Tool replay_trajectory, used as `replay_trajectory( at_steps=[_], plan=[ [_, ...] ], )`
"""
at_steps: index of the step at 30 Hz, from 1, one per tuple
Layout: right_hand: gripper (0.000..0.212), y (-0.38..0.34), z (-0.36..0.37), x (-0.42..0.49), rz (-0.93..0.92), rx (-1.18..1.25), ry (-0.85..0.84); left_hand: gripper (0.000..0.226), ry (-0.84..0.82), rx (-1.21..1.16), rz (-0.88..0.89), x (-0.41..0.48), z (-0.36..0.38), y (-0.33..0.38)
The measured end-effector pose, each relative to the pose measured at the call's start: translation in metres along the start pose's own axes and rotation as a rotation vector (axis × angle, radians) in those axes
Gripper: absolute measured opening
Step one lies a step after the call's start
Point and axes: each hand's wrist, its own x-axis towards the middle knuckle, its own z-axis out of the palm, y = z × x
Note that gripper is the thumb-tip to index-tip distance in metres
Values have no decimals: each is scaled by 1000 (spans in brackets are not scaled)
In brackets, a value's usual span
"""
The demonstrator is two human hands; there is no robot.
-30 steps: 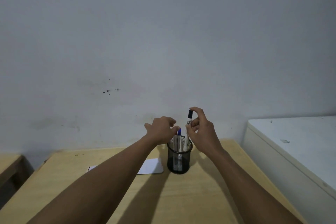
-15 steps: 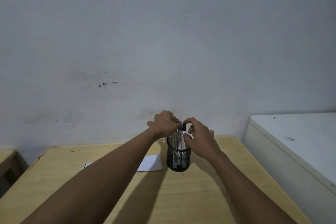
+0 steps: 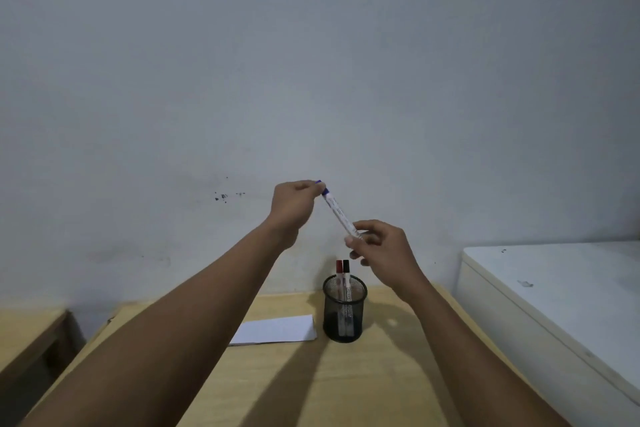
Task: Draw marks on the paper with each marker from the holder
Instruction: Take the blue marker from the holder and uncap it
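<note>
Blue-capped marker point(image 3: 341, 215) held at both ends above the holder, cap not yet off.

The marker's long axis slants from upper left to lower right: the left hand point(image 3: 294, 206) pinches the blue cap end, the right hand point(image 3: 382, 250) has its fingers clamped on the barrel's lower end. Judging by this, pulling the hands apart along that slant should free the cap. Directly below stands the black mesh holder point(image 3: 344, 312) with a red-capped marker point(image 3: 339, 282) and a black-capped marker point(image 3: 346, 282); the white paper point(image 3: 277, 329) lies just left of it on the wooden table point(image 3: 311, 385), unobstructed.
</note>
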Motion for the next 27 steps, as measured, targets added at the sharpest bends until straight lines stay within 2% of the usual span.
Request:
replay_trajectory(
  at_steps=[2, 4, 6, 10, 13, 17, 20, 24, 27],
  plan=[
    [22, -25, -1, -9, 17, 313, 92, 17, 8, -9, -47, -14, -12, 12],
    [10, -49, 0, -18, 40, 628, 120, 31, -41, 46, -40, -32, -22, 18],
    [7, -68, 6, -27, 23, 740, 87, 36, -88, 111, -4, -49, -28, 18],
    [10, -94, 28, -50, -24, 648, 28, 38, -118, 185, 118, -85, -39, 21],
    [8, -107, 41, -65, -58, 700, 54, 32, -71, 75, 124, -105, -49, 25],
    [10, -113, 55, -78, -86, 672, 70, 33, 3, -74, 5, -117, -64, 32],
    [12, -114, 62, -85, -152, 526, 52, 33, 51, -123, -159, -119, -78, 39],
    [14, -117, 69, -91, -257, 366, 5, 37, 77, -59, -256, -109, -102, 31],
    [15, -111, 77, -90, -234, 343, -16, 36, 76, 42, -226, -102, -125, 21]
  ],
)
